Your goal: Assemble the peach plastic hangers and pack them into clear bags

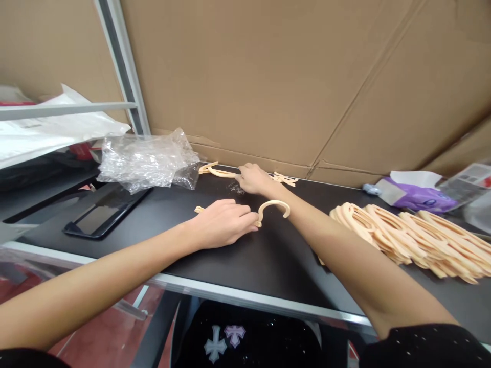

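In the head view, one plastic bundle [149, 158], one black frame [118, 220] and one pile of pale pieces [414, 240] are being held up by one table [245, 271]. One pale hook [273, 203] is being held under the left hand [226, 223], its curve poking out rightward; one bent strip [222, 174] is being touched by the right hand [253, 179], whose grip cannot be told.

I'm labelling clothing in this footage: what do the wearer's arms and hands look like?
The left hand and right hand show no gloves, watch or bracelet. The right sleeve is black with pale specks, ending near the elbow; only a black edge of the left sleeve shows.
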The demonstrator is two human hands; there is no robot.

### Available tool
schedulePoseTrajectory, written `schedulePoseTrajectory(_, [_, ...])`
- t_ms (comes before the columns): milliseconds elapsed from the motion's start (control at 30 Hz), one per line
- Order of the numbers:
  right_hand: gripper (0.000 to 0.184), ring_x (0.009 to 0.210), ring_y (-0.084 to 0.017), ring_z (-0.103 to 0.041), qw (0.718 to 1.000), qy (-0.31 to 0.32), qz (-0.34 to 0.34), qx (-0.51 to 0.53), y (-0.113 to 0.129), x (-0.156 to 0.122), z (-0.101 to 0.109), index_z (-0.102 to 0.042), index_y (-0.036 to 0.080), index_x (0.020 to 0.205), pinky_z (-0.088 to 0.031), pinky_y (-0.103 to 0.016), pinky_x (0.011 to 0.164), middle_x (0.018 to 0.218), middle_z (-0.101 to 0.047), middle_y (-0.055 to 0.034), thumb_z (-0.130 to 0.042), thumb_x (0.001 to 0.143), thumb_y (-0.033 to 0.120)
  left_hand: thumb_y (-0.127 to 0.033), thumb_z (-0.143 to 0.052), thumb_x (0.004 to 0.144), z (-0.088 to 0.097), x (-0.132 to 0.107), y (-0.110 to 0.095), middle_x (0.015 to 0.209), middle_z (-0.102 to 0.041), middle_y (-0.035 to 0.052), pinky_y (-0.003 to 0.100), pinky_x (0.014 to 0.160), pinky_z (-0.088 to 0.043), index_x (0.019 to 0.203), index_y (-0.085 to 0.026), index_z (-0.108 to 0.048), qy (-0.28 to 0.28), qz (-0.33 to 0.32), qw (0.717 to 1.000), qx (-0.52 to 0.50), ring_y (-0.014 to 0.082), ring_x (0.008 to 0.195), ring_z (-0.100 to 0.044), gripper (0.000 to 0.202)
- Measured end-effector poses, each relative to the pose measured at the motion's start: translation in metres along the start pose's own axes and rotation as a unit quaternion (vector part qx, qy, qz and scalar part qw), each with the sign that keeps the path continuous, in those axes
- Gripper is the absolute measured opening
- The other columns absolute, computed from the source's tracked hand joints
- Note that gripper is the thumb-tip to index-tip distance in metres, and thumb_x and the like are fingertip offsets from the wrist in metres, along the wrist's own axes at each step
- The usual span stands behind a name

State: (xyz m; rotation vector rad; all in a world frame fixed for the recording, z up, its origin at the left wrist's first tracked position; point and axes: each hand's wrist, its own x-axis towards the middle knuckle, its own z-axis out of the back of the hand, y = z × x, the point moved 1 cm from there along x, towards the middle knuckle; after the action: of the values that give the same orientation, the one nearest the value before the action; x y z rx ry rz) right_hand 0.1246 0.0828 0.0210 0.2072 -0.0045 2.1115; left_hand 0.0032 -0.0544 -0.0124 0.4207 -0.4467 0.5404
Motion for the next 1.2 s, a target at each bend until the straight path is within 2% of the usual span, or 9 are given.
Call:
schedulePoseTrajectory(133, [0.027,0.117,-0.031,-0.062,1.0,0.019,-0.018,0.005,-0.004,0.005,-0.007,-0.073,0.014,0.111,-0.047,-0.04,0.096,0.122,-0.072,-0.021,-0.055,0.1,0.03,-0.031,-0.045,0.109,0.001,0.0,0.007,0.082,-0.07,0.004,0.033,0.067,-0.043,0.094,-0.016,-0.065,0.003,0.02,1.0,0.022,0.0171,0.065,-0.061,0.029])
schedulePoseTrajectory(300, [0.023,0.092,-0.023,-0.067,0.999,0.002,-0.009,0.042,-0.02,-0.006,0.001,-0.07,0.015,0.112,-0.047,-0.032,0.079,0.106,-0.075,-0.0135,-0.062,0.093,0.025,-0.032,-0.043,0.11,0.002,-0.002,0.02,0.086,-0.072,0.0048,0.033,0.069,-0.044,0.098,-0.016,-0.066,0.009,0.077,0.997,0.027,0.0175,0.067,-0.063,0.031])
schedulePoseTrajectory(433, [0.029,0.087,-0.019,-0.067,0.991,-0.074,0.005,0.109,-0.027,-0.034,0.026,-0.072,0.014,0.116,-0.047,-0.029,0.078,0.099,-0.076,-0.0086,-0.066,0.088,0.021,-0.035,-0.045,0.108,0.003,-0.005,0.032,0.085,-0.07,0.0047,0.031,0.068,-0.045,0.093,-0.017,-0.067,0.003,0.167,0.986,-0.022,0.0186,0.072,-0.064,0.032])
schedulePoseTrajectory(600, [0.011,0.074,-0.018,-0.064,0.971,-0.14,-0.021,0.19,-0.03,-0.089,0.056,-0.079,0.014,0.087,-0.046,-0.031,0.074,0.077,-0.074,-0.005,-0.07,0.08,0.018,-0.038,-0.053,0.102,0.0,-0.009,0.043,0.083,-0.066,0.0038,0.031,0.067,-0.048,0.091,-0.018,-0.071,-0.012,0.26,0.96,-0.106,0.0184,0.071,-0.063,0.029])
schedulePoseTrajectory(800, [0.016,0.074,-0.016,-0.063,0.926,-0.105,0.0,0.362,-0.041,-0.129,0.055,-0.078,0.017,0.087,-0.047,-0.031,0.072,0.076,-0.072,-0.0017,-0.073,0.076,0.028,-0.039,-0.064,0.096,-0.001,-0.006,0.036,0.118,-0.072,0.0103,0.031,0.089,-0.056,0.093,-0.018,-0.08,-0.049,0.207,0.942,-0.259,0.0219,0.102,-0.072,0.026])
schedulePoseTrajectory(933, [0.017,0.073,-0.015,-0.063,0.87,-0.125,-0.02,0.477,-0.039,-0.132,0.047,-0.075,0.015,0.084,-0.049,-0.03,0.073,0.078,-0.071,-0.0024,-0.077,0.072,0.027,-0.035,-0.066,0.096,0.001,0.0,0.024,0.1,-0.08,0.0051,0.025,0.074,-0.056,0.096,-0.019,-0.081,0.005,0.205,0.922,-0.329,0.0171,0.083,-0.074,0.021])
schedulePoseTrajectory(1033, [0.016,0.065,-0.012,-0.06,0.826,-0.119,-0.029,0.55,-0.03,-0.132,0.04,-0.069,0.015,0.076,-0.05,-0.026,0.065,0.071,-0.067,-0.0006,-0.079,0.072,0.027,-0.031,-0.069,0.094,0.003,0.003,0.018,0.093,-0.08,0.0028,0.022,0.072,-0.055,0.095,-0.02,-0.082,-0.005,0.206,0.922,-0.329,0.0152,0.078,-0.073,0.017])
schedulePoseTrajectory(1100, [0.018,0.059,-0.011,-0.06,0.827,-0.084,-0.042,0.554,-0.023,-0.133,0.036,-0.068,0.016,0.073,-0.048,-0.024,0.057,0.064,-0.065,0.0001,-0.079,0.075,0.029,-0.03,-0.07,0.093,0.004,0.005,0.016,0.092,-0.08,0.0022,0.021,0.07,-0.055,0.094,-0.02,-0.082,-0.008,0.204,0.921,-0.333,0.0141,0.076,-0.073,0.015])
schedulePoseTrajectory(1200, [0.024,0.049,-0.01,-0.059,0.872,0.006,-0.061,0.486,-0.014,-0.135,0.029,-0.068,0.015,0.069,-0.044,-0.022,0.047,0.059,-0.066,-0.0016,-0.073,0.084,0.033,-0.031,-0.071,0.093,0.004,0.005,0.015,0.089,-0.081,0.0018,0.021,0.065,-0.053,0.096,-0.02,-0.083,-0.005,0.198,0.921,-0.336,0.013,0.071,-0.072,0.017])
